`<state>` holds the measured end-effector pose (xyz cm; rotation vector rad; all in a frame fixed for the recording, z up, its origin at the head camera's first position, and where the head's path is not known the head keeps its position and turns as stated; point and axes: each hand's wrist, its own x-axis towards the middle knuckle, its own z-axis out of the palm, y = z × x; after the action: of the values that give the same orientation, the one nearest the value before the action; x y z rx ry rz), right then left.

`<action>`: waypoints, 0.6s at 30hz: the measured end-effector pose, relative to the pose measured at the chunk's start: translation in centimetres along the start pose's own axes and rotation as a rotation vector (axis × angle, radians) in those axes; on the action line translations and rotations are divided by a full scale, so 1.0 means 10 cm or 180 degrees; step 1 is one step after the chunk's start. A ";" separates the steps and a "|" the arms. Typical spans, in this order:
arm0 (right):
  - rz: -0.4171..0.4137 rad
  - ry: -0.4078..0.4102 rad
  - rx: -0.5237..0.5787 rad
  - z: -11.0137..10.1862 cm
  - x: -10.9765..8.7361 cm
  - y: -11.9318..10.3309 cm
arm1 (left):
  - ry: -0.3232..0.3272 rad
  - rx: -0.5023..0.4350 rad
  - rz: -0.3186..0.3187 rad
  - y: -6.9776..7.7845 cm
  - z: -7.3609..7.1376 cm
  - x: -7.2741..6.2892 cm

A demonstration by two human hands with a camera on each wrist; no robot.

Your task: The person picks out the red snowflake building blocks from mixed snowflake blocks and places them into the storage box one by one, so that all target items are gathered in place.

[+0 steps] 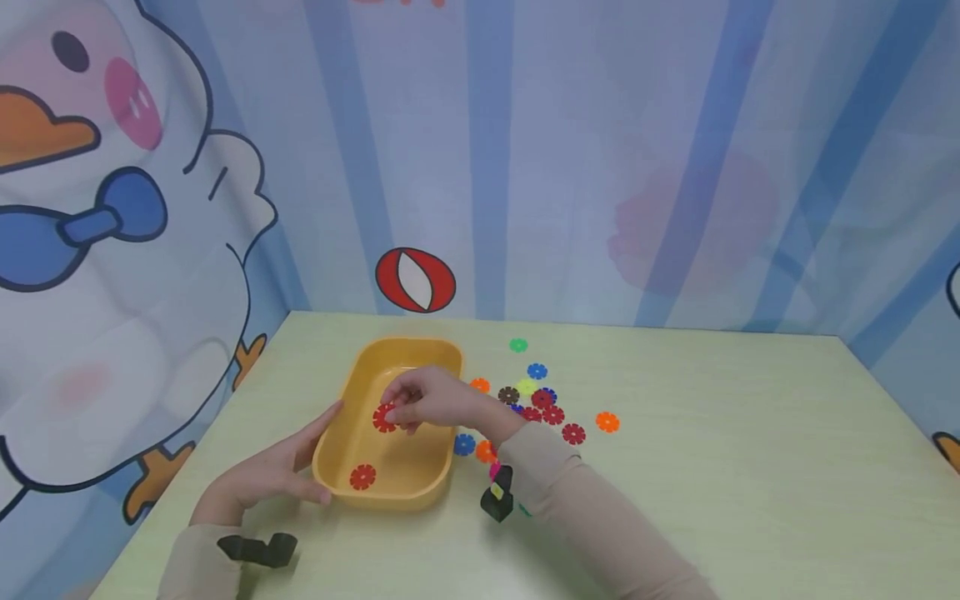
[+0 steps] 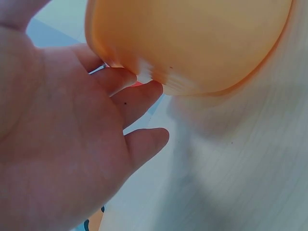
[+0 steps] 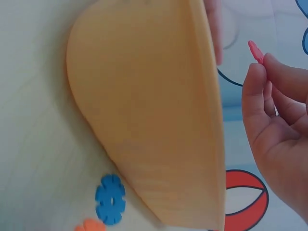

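A yellow plastic tray (image 1: 405, 487) stands on the table's left part. My left hand (image 1: 266, 475) rests against it, thumb at the near left corner and fingers at the left side; in the left wrist view the fairly straight fingers (image 2: 139, 98) touch its outer wall. Over the tray my right hand (image 1: 435, 400) pinches a red snowflake disc (image 1: 385, 418) between thumb and fingertips, seen edge-on as a red disc (image 3: 255, 51) above the rim in the right wrist view. Another red snowflake disc (image 1: 363, 477) lies inside the tray near its front end.
Right of the tray lie several loose discs, among them a blue disc (image 1: 464, 444), a green disc (image 1: 518, 345), a dark red disc (image 1: 573, 433) and an orange disc (image 1: 607, 422). The right forearm partly covers this group. A printed curtain (image 1: 570, 167) hangs behind the table (image 1: 735, 450).
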<state>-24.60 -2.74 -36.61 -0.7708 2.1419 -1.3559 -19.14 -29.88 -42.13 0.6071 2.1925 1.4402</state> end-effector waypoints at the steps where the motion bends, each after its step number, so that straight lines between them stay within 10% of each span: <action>1: 0.0012 0.0018 0.0022 0.03 0.02 0.00 | -0.0008 0.0004 -0.0001 0.00 0.00 0.00; 18: 0.0126 0.0229 0.0380 0.40 0.27 0.04 | -0.0064 0.0026 0.0063 -0.02 -0.03 -0.02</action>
<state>-23.95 -6.99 -38.81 -0.6386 2.0970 -1.4963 -19.19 -30.27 -42.19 0.6452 2.1836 1.4297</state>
